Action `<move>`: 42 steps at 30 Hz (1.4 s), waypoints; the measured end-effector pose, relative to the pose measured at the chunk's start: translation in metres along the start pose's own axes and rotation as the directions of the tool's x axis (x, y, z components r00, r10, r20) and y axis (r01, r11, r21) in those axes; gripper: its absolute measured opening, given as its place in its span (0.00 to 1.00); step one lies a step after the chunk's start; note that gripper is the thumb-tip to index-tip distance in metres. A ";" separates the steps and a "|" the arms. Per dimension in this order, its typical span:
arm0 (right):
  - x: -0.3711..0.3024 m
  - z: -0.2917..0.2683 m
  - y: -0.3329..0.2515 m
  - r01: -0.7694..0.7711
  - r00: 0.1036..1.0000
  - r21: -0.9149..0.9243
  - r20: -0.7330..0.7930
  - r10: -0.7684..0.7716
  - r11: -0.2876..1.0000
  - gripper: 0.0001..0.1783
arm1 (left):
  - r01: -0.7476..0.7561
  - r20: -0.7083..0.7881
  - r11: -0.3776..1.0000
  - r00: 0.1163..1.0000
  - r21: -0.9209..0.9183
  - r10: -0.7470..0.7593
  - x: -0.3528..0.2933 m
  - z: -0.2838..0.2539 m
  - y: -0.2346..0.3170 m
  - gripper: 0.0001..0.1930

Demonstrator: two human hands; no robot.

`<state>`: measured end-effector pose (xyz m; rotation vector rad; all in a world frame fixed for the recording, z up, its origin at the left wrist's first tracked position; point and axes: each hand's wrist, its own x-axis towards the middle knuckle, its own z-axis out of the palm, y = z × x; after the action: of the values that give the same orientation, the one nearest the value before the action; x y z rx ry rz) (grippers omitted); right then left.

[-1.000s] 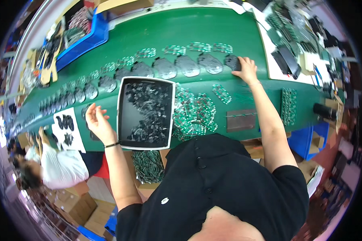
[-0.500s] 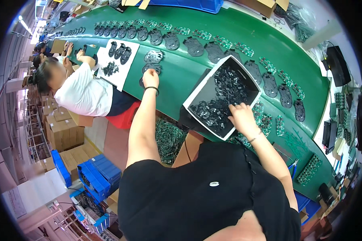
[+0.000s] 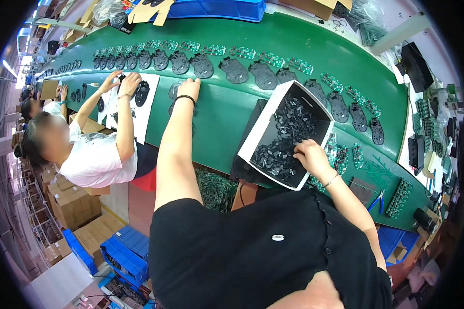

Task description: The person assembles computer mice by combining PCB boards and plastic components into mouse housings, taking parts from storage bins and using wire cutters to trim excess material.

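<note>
My left hand (image 3: 188, 88) reaches over the green bench with its fingers bunched together, close to the near edge of a black mouse-shaped plastic shell (image 3: 201, 66) in the long row. Whatever the fingertips hold, if anything, is hidden. Beside and partly under this hand lie a few more dark shells (image 3: 174, 90). My right hand (image 3: 312, 156) dips into a white-edged box (image 3: 263, 122), its fingers curled together at the heap of small black plastic parts (image 3: 279, 154). What they pinch cannot be made out.
Green circuit boards (image 3: 242, 52) line the bench behind the shells. Blue-handled pliers (image 3: 377, 202) lie at the right. On my left a co-worker handles a black piece over a white sheet (image 3: 148, 103). A blue bin (image 3: 211, 10) stands at the far edge.
My left hand has moved away from the loose shells toward the row. My right hand's fingers have curled tighter in the box. The co-worker's hands have come over the white sheet; the view shifted.
</note>
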<state>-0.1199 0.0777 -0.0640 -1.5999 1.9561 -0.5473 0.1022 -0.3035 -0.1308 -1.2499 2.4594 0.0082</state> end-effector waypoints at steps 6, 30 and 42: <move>0.000 0.000 -0.003 -0.001 0.999 -0.053 0.036 0.003 0.999 0.06 | -0.269 -0.126 0.963 0.955 0.022 0.269 -0.023 0.008 0.048 0.11; -0.002 0.003 0.005 0.061 0.993 -0.089 0.102 -0.051 0.994 0.06 | 0.200 -0.129 0.849 0.946 -0.489 -0.297 -0.170 0.042 0.125 0.30; 0.001 0.018 -0.009 0.112 0.990 -0.201 0.102 -0.094 0.973 0.05 | -0.409 -0.023 0.894 0.911 -0.182 0.412 -0.126 0.013 0.071 0.21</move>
<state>-0.1018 0.0750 -0.0722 -1.8287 1.9208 -0.3121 0.1180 -0.1601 -0.1122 -0.7631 2.7103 0.3640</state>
